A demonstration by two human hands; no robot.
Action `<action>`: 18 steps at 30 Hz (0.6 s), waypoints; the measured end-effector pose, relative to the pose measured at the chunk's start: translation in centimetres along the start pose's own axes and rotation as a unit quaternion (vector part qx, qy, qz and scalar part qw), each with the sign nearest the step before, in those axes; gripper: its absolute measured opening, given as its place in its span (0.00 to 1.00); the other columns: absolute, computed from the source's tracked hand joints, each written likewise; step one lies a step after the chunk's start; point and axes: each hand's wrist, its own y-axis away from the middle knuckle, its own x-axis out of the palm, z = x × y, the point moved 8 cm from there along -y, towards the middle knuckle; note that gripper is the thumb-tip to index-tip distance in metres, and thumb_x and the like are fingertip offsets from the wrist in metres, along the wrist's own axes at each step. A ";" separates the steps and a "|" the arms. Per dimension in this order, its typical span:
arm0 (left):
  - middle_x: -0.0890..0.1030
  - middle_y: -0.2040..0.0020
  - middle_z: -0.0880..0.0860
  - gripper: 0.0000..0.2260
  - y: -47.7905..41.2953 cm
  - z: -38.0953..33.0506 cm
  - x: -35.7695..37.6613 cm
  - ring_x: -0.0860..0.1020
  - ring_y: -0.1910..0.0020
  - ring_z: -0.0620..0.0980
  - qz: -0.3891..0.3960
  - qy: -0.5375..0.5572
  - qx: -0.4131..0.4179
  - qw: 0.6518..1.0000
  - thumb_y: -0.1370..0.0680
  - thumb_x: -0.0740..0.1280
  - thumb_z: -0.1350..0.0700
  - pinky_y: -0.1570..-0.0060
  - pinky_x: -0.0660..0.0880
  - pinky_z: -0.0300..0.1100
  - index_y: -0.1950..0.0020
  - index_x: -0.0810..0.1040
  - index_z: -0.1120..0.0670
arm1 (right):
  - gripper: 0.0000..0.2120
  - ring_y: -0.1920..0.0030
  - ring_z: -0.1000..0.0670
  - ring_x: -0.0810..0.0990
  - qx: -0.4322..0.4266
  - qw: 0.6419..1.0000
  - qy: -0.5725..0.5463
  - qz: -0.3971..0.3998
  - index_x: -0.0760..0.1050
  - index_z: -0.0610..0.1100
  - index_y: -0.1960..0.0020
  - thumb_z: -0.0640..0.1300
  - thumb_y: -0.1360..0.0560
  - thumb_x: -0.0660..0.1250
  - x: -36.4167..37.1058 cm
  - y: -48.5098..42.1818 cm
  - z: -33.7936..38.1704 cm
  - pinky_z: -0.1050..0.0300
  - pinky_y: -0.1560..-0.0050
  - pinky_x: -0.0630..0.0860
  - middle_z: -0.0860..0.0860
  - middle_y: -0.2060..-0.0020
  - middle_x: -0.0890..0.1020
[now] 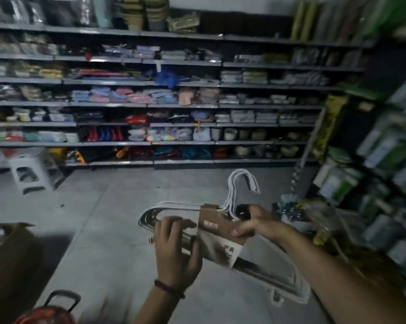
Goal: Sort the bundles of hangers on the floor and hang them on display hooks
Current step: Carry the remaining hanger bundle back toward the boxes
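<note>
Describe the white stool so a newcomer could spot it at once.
Start at the long wall of shelves and drop to its bottom left end. The white plastic stool stands there on the grey floor, the only pale, legged item among packaged goods.

Glossy hangers, matt brown paper sleeve

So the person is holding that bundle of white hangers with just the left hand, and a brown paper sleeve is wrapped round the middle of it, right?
Not quite: both hands hold it. In the head view the left hand grips the bundle of white hangers left of the brown paper sleeve, and the right hand holds it near the hooks.
</note>
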 end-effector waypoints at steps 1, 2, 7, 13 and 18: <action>0.76 0.51 0.51 0.09 0.8 -0.3 0.7 0.74 0.50 0.53 -0.007 0.032 -0.038 0.999 0.30 0.68 0.54 0.49 0.71 0.48 0.52 0.79 0.55 | 0.18 0.51 0.49 0.85 -0.002 0.999 -0.031 -0.031 0.80 0.48 0.48 0.40 0.34 0.81 -0.7 1.8 -0.5 0.49 0.43 0.83 0.50 0.53 0.86; 0.76 0.51 0.50 0.10 1.2 -0.3 1.4 0.74 0.50 0.53 -0.015 0.070 -0.107 0.992 0.29 0.69 0.51 0.48 0.73 0.52 0.51 0.77 0.53 | 0.20 0.51 0.48 0.87 -0.006 0.996 -0.063 -0.060 0.82 0.47 0.46 0.40 0.36 0.81 -1.3 3.5 -1.1 0.45 0.41 0.83 0.49 0.53 0.88; 0.79 0.40 0.55 0.29 1.9 -4.4 10.6 0.80 0.43 0.58 0.112 0.397 -0.464 0.784 0.27 0.77 0.45 0.40 0.79 0.58 0.33 0.66 0.50 | 0.28 0.53 0.45 0.87 -0.030 0.965 -0.181 -0.185 0.83 0.45 0.45 0.47 0.44 0.80 -5.6 11.4 -4.0 0.49 0.48 0.81 0.48 0.56 0.89; 0.76 0.48 0.66 0.27 0.9 -19.1 19.9 0.76 0.53 0.63 0.311 0.533 -0.465 0.635 0.39 0.78 0.44 0.54 0.72 0.51 0.46 0.75 0.54 | 0.27 0.55 0.45 0.88 -0.083 0.922 -0.250 -0.285 0.82 0.40 0.39 0.44 0.38 0.76 -13.6 23.4 -6.8 0.58 0.62 0.81 0.44 0.52 0.89; 0.77 0.51 0.64 0.29 2.9 -33.9 26.1 0.77 0.56 0.63 0.348 0.537 -0.447 0.625 0.43 0.74 0.46 0.60 0.75 0.50 0.44 0.75 0.54 | 0.26 0.43 0.54 0.86 -0.004 0.930 -0.113 -0.350 0.82 0.54 0.36 0.69 0.27 0.71 -21.2 35.4 -10.4 0.53 0.38 0.78 0.57 0.44 0.87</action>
